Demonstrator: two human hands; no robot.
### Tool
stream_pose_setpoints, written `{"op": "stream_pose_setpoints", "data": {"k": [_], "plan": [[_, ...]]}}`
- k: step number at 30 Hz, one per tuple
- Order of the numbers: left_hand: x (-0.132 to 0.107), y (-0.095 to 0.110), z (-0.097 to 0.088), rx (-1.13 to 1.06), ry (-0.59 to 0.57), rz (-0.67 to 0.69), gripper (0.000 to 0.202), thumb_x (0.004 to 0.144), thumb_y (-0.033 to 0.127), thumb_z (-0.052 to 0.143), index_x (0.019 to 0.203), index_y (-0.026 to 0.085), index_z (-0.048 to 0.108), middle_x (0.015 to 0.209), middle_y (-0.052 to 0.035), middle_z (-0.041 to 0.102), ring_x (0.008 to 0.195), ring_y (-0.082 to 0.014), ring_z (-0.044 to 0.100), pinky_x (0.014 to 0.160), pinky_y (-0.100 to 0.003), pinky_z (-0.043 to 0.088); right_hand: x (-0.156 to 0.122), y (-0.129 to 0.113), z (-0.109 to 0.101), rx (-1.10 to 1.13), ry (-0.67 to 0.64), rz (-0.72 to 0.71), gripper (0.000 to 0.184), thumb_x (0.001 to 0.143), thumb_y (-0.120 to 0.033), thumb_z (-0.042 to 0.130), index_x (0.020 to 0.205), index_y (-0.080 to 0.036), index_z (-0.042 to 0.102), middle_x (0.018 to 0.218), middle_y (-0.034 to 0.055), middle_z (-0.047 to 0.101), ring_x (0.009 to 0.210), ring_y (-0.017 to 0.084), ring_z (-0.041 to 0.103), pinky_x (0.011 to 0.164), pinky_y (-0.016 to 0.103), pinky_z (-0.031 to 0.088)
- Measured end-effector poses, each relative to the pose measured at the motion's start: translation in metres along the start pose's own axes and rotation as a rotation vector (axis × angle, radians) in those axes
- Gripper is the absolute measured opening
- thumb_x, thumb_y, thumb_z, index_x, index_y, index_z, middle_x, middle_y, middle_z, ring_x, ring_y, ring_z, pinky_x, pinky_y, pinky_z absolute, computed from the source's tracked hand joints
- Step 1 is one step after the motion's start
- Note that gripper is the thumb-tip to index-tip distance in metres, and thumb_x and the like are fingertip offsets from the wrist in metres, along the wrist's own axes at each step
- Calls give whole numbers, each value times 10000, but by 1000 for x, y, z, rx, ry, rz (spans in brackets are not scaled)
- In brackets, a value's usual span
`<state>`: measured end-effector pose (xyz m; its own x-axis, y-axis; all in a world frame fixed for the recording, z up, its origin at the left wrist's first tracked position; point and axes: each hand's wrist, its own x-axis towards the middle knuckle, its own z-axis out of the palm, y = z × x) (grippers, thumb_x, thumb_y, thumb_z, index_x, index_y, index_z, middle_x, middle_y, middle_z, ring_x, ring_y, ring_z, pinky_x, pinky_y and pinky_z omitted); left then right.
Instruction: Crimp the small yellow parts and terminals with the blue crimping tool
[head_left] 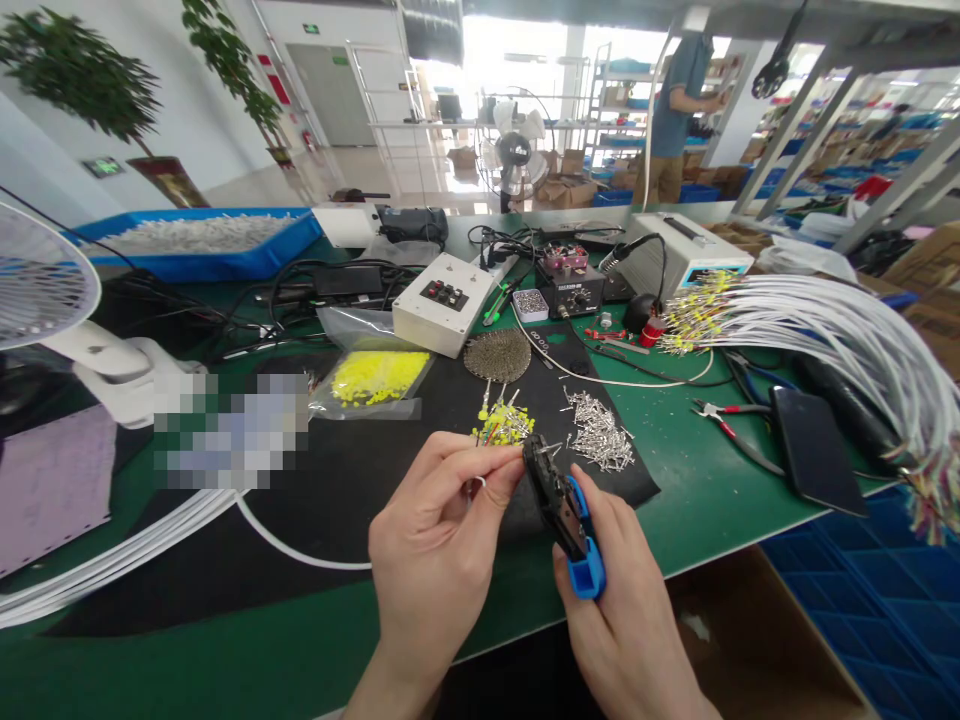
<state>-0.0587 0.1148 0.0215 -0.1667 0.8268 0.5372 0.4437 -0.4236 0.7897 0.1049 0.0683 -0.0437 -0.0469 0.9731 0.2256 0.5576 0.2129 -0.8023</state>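
My left hand point(442, 540) pinches the end of a white cable point(300, 560) right beside the jaws of a crimping tool. In my right hand point(615, 590) is that crimping tool point(559, 505), with a black head and blue handles. A thin metal tip pokes out past its jaws; how far it sits inside is hidden. Just behind lie a heap of yellow-sleeved pieces point(510, 425) and a pile of small silver terminals point(602, 432), both on a black mat point(360, 480).
A bag of yellow sleeves point(382, 375) lies near a grey switch box point(439, 300). Cutting pliers point(739, 430) and a phone point(814, 445) are at right, beside a thick bundle of white cables point(817, 330). A white fan point(97, 340) stands left. A person point(679, 110) stands in the background.
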Motion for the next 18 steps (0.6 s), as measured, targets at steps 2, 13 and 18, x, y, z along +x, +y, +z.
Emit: {"op": "stream_pose_setpoints", "data": {"k": [2,13,18], "plan": [[-1,1,0,18,8,13,121,937,145,749,986,254,771,923,48,610,580,-12,463,500,-181,360,3,0,1,10,16,-10,776,895,-96,520,1608,-332,321,1429,53,520,1317,229,503,1132,427,443],[-2,6,0,77,28,73,177,915,114,756,1027,249,783,919,27,637,682,-55,568,569,-192,429,9,2,-1,51,31,67,591,822,-62,585,1349,-322,519,1230,7,630,1128,224,609,979,399,485],[-2,8,-1,77,19,105,218,907,88,752,1051,249,783,921,20,636,712,-64,582,604,-193,459,9,3,-3,84,28,65,505,851,-80,586,1298,-312,545,1147,1,629,1053,218,619,916,376,495]]}}
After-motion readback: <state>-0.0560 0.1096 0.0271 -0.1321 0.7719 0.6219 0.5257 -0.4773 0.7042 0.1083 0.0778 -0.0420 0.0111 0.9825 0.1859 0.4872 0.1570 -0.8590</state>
